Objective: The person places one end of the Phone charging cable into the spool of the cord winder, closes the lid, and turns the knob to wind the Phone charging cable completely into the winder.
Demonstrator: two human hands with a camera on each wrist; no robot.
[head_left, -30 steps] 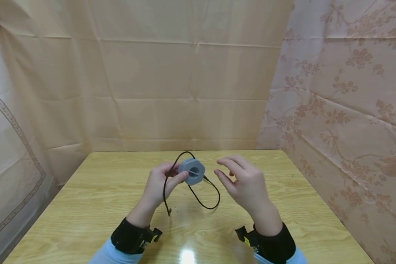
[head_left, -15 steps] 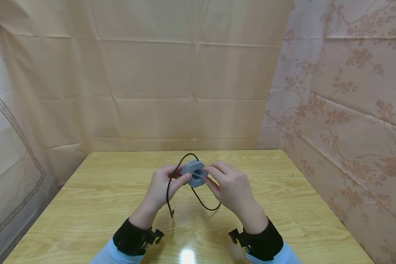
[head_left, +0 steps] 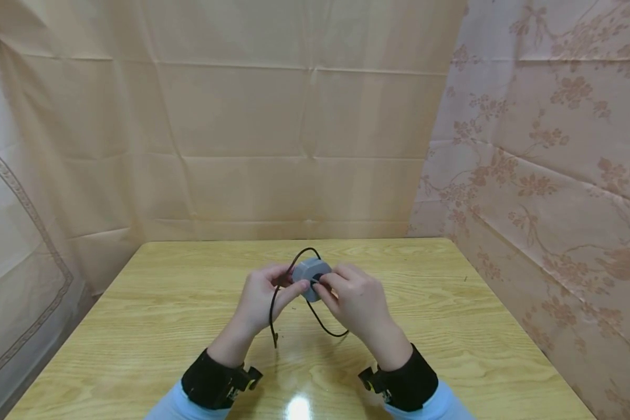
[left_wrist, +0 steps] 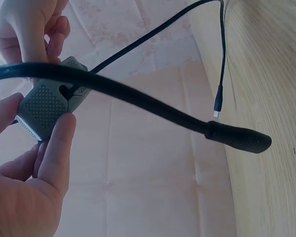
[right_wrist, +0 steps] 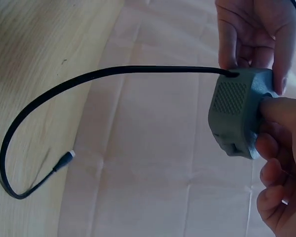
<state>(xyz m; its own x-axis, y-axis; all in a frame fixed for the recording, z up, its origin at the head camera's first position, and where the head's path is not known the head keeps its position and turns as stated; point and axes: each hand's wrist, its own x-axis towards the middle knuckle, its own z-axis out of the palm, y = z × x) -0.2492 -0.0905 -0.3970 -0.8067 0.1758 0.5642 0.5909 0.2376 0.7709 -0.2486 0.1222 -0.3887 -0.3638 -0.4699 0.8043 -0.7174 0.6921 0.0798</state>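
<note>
A blue-grey, many-sided cable winder [head_left: 308, 269] with a round hole in its face is held above the table, between both hands. My left hand [head_left: 257, 296] grips its left side, thumb on the front and fingers behind. My right hand [head_left: 358, 303] has thumb and index finger at the central hole, pinching the thin bar that crosses it; the fingertips partly hide this spot. From slots in the textured side wall [right_wrist: 231, 98] runs a black cable [right_wrist: 138, 69]. One cable end carries a small silver-tipped plug [left_wrist: 218, 101]; the other ends in a thicker black connector [left_wrist: 239, 138].
The wood-grain table [head_left: 163, 326] lies below the hands. A beige cloth [head_left: 231, 146] hangs behind it, and a floral cloth [head_left: 546, 175] at the right. Black straps with small cameras [head_left: 212, 382] sit on both wrists. The cable loops hang freely around the hands.
My right hand has come in from the right, its fingers straightened at first, and now pinches at the winder's hole. The left hand and winder have shifted slightly right and down.
</note>
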